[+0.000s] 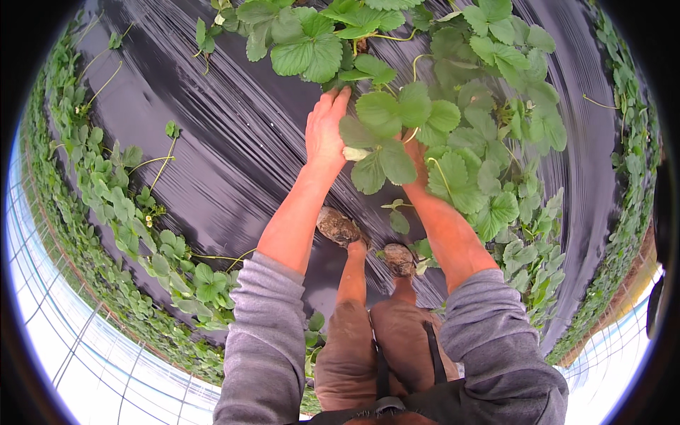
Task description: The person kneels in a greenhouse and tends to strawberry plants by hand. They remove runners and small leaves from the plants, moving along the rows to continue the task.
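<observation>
A row of leafy strawberry plants grows from the bed before me. My left hand reaches to the plant's near edge, its back towards the camera and its fingers held together, the tips partly under the leaves. Whether it grips anything there is hidden. My right hand is mostly covered by strawberry leaves; only parts of the wrist and hand show, so what its fingers do cannot be seen. A pale, turned-over leaf lies beside my left wrist.
Black plastic mulch film covers the ground, creased and shiny. More strawberry rows run at the left and at the far right, with runners lying across the film. My soiled shoes stand on the film beside the plants.
</observation>
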`<action>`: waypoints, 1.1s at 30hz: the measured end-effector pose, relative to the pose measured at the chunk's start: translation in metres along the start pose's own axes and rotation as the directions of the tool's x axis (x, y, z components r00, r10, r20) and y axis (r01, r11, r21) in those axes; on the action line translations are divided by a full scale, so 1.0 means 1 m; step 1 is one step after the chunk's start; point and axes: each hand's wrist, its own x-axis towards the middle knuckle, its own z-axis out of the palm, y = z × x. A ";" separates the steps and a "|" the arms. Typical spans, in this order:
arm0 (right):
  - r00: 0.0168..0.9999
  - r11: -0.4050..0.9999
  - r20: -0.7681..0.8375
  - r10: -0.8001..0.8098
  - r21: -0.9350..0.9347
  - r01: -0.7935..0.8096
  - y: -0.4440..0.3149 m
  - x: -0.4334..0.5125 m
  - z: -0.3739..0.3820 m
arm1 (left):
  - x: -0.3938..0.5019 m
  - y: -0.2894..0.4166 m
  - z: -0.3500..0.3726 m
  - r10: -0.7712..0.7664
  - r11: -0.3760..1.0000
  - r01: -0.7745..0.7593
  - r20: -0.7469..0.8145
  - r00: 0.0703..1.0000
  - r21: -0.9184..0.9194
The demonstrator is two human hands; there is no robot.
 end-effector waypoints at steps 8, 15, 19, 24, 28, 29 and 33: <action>0.925 0.958 -0.303 -0.231 0.098 0.271 0.003 0.004 0.016 | 0.025 0.017 0.003 0.084 0.957 -0.112 0.115 0.990 0.266; 0.962 0.986 -0.221 -0.161 0.010 0.167 0.037 0.016 0.027 | 0.034 0.012 0.021 0.124 0.881 -0.151 0.090 0.988 0.448; 0.815 0.885 -0.348 -0.463 -0.135 0.446 0.043 0.018 0.032 | 0.039 0.014 0.022 0.060 0.866 -0.128 0.153 0.986 0.483; 0.802 0.880 -0.364 -0.473 -0.146 0.452 0.050 0.022 0.040 | 0.050 0.013 0.022 0.120 0.882 -0.136 0.063 0.991 0.452; 0.806 0.901 -0.403 -0.434 -0.194 0.389 0.067 0.028 0.051 | 0.054 0.014 0.032 0.218 0.817 -0.136 -0.083 0.972 0.560; 0.883 0.926 -0.278 -0.378 -0.103 0.364 0.071 0.032 0.051 | 0.055 0.015 0.034 0.238 0.796 -0.131 -0.107 0.965 0.590; 0.922 0.948 -0.228 -0.314 -0.016 0.319 0.072 0.032 0.043 | 0.058 0.016 0.034 0.100 0.882 -0.107 0.041 0.994 0.459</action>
